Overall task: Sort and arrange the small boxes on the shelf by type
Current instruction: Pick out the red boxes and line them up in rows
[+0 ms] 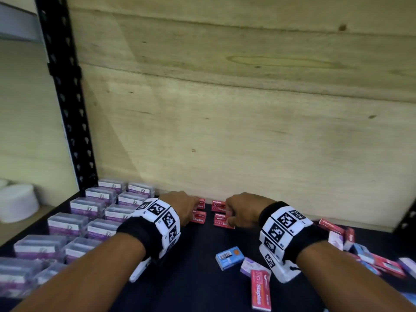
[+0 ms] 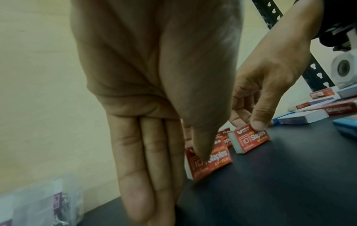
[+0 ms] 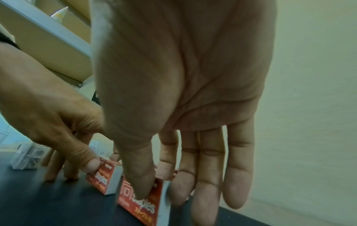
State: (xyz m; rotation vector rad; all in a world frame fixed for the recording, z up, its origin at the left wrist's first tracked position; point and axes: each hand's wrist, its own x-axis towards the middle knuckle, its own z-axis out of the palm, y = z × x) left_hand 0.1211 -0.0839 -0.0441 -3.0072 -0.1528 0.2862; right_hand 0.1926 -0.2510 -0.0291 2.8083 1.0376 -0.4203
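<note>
Four red staples boxes stand in two pairs at the back of the dark shelf [image 1: 198, 278]. My left hand [image 1: 193, 210] pinches the front box of the left pair [image 1: 199, 216] between thumb and forefinger; its other fingers [image 2: 135, 175] point straight down beside the box [image 2: 210, 160]. My right hand [image 1: 228, 216] pinches the front box of the right pair [image 1: 221, 221], with the thumb on its printed face [image 3: 142, 201] and the forefinger behind. Both boxes rest on the shelf, a small gap apart. The rear boxes [image 1: 218, 206] are partly hidden by my hands.
Rows of clear plastic boxes with purple labels [image 1: 90, 212] fill the left side. A loose pile of blue, red and lilac boxes [image 1: 360, 251] lies at the right. A blue box [image 1: 229, 257] and a long red staples box [image 1: 260, 289] lie near my right wrist. A plywood wall [image 1: 225, 109] is close behind.
</note>
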